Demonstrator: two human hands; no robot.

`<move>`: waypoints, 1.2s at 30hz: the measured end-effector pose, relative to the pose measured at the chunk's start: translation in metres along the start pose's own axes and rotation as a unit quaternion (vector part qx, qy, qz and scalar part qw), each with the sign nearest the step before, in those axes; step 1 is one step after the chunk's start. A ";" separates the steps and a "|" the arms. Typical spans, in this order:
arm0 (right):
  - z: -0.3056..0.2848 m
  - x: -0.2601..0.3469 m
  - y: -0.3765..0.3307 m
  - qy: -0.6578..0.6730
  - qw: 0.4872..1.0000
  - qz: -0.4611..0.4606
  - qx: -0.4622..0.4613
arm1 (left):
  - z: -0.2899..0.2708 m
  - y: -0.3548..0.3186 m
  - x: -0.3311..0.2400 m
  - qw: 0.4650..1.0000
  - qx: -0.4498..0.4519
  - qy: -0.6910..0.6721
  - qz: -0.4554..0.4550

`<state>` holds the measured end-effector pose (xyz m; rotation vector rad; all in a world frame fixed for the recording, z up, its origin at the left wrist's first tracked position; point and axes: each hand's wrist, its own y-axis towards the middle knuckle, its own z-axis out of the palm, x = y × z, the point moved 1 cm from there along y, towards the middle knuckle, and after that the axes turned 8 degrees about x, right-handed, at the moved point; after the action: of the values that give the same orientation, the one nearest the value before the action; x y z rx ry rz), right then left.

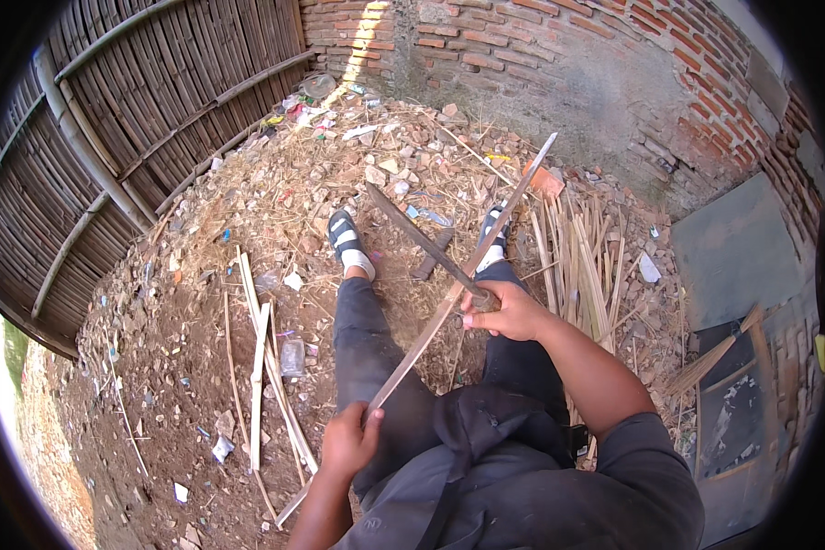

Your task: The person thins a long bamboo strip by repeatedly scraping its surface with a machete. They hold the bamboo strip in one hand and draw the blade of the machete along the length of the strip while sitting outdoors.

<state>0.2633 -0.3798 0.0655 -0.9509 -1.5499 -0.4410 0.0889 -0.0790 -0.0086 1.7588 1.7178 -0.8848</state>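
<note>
My left hand (350, 440) is closed around the lower part of a long, flat bamboo strip (414, 352). The strip slants up and away to the right across my lap, its far end beyond my right foot. In my right hand (513, 314) is the handle of a machete, fingers wrapped round it. The dark machete blade (414, 232) points away to the left and crosses the strip near the handle; whether the edge touches the strip I cannot tell. My legs are stretched out on the ground, one foot on each side of the blade's tip.
Split bamboo strips (588, 266) are heaped beside my right leg, and more loose strips (258, 385) lie on the left. A brown block (434, 254) rests between my feet amid rubble and litter. Bamboo fencing (192, 87) stands left; a brick wall (513, 60) and grey panel (738, 247) bound the right.
</note>
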 end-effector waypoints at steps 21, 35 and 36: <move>0.031 0.091 0.009 -0.062 0.995 -0.077 0.029 | -0.041 -0.023 0.007 0.996 -0.071 0.010 0.044; -0.025 0.068 0.030 0.156 0.976 -0.150 -0.017 | -0.016 -0.039 0.008 0.957 -0.188 0.212 0.065; -0.029 0.065 0.029 0.157 0.975 -0.156 -0.012 | -0.009 -0.042 0.008 0.967 -0.160 0.199 0.022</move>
<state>0.3065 -0.3630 0.1270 -0.6194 -1.4065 -0.7938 0.0479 -0.0644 -0.0056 1.8243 1.9267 -0.2181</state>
